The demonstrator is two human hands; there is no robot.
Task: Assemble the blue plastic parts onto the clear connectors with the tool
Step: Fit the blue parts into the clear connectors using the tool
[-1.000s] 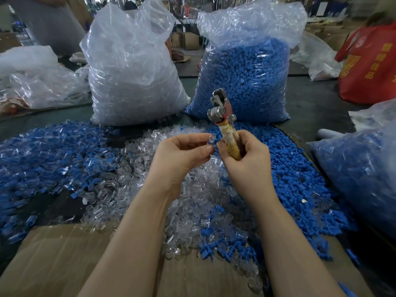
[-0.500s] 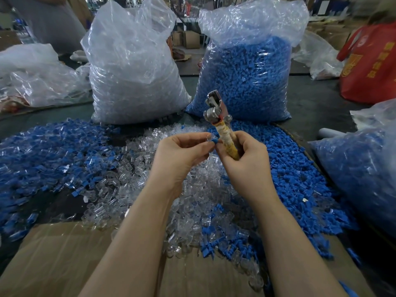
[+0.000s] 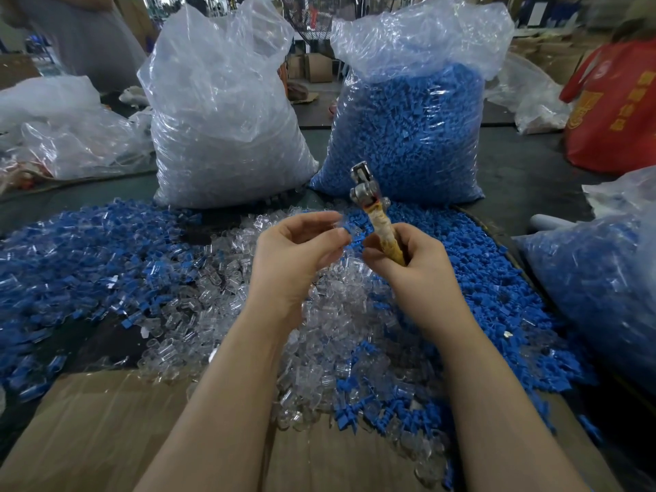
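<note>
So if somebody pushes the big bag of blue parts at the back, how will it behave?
The bag of blue parts looks packed nearly full, so it is probably heavy and would resist a push. Its broad base on the table suggests sliding or sagging rather than tipping. The thin crinkled film seems floppy and may tear if pulled.

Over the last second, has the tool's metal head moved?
Yes, slightly. The tool, gripped by the right hand, shows its head a little lower against the bag of blue parts behind, which stays put.
</note>
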